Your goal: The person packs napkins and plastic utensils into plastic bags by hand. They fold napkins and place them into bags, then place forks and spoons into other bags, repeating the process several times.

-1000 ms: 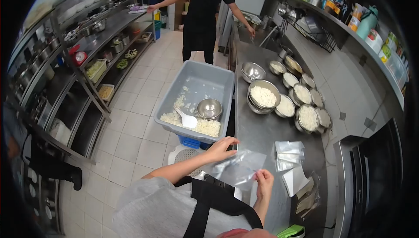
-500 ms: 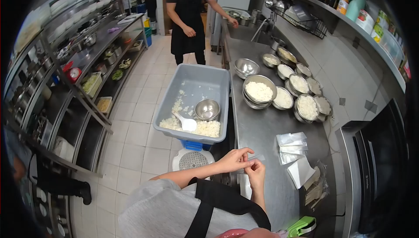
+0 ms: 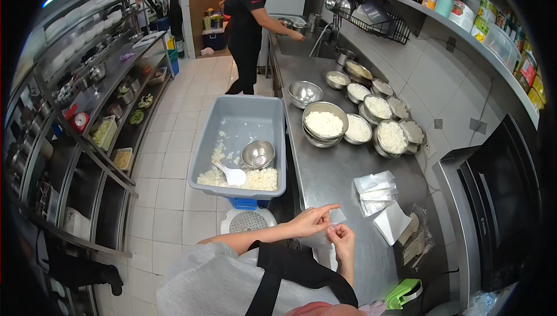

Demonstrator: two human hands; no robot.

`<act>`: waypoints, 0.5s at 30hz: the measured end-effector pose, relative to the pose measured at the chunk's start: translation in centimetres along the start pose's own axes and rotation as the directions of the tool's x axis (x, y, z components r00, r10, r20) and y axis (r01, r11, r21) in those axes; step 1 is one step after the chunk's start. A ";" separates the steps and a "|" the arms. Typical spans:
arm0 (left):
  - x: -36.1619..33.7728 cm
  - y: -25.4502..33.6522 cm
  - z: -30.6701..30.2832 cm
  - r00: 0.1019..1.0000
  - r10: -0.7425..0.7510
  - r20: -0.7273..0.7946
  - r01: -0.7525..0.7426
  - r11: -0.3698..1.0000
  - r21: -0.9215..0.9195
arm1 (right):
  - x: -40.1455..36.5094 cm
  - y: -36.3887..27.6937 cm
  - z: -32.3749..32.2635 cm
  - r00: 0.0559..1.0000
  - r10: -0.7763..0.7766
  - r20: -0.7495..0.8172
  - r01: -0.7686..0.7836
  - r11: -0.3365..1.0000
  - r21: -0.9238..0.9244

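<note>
Over the near edge of the steel counter, a small clear plastic bag (image 3: pixel 337 217) is between my two hands. My left hand (image 3: pixel 312 221) pinches it with the index finger stretched out to the right. My right hand (image 3: pixel 342 240) is closed, thumb against fingers, on the bag's near side. Just right of my hands lie a stack of clear plastic bags (image 3: pixel 376 191) and a white stack of paper or bags (image 3: pixel 391 223). Left of the counter stands a grey tub (image 3: pixel 232 119) with cooked rice (image 3: pixel 261 180), a white rice paddle (image 3: pixel 234 176) and a steel bowl (image 3: pixel 258 153).
Several steel bowls of rice (image 3: pixel 325 123) crowd the far right of the counter (image 3: pixel 313 177). Wooden cutlery (image 3: pixel 415 238) lies by a green-handled item (image 3: pixel 404 294). A co-worker (image 3: pixel 243 37) stands at the sink. Metal shelves (image 3: pixel 104 95) line the left.
My hands have moved slightly apart and more of the plastic bag shows between them. The co-worker has turned toward the sink. The head view has shifted slightly.
</note>
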State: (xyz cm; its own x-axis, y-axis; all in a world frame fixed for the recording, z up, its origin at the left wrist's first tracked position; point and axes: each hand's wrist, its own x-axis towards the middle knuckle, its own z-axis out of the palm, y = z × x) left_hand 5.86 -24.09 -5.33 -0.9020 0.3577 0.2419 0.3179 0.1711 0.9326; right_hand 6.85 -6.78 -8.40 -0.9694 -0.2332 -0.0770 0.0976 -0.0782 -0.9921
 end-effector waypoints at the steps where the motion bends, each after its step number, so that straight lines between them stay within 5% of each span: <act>1: -0.1 0.1 -0.1 1.000 -0.008 -0.006 0.008 1.000 0.021 | -0.1 -0.1 -0.3 1.000 0.005 -0.001 -0.005 1.000 0.004; 7: -0.7 0.3 -0.6 0.998 -0.015 -0.054 0.020 0.996 0.090 | 0.7 -0.2 -1.9 0.993 -0.075 -0.089 0.065 0.992 -0.110; 12: -1.1 1.1 -0.8 0.999 -0.051 -0.003 0.050 0.970 0.236 | 1.1 -1.5 -3.8 0.892 -0.268 -0.364 0.122 0.918 -0.377; 15: -0.3 2.8 -1.2 0.994 0.076 -0.080 -0.039 0.918 0.395 | 1.0 -3.6 -2.7 0.876 -0.340 -0.341 0.140 0.858 -0.495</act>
State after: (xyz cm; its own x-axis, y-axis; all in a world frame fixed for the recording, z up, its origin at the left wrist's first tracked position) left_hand 6.64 -24.80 -2.44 -0.8954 0.2955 0.3331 0.4424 0.5054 0.7409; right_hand 4.91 -4.10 -5.14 -0.9594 0.1534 0.2366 -0.1638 0.3800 -0.9104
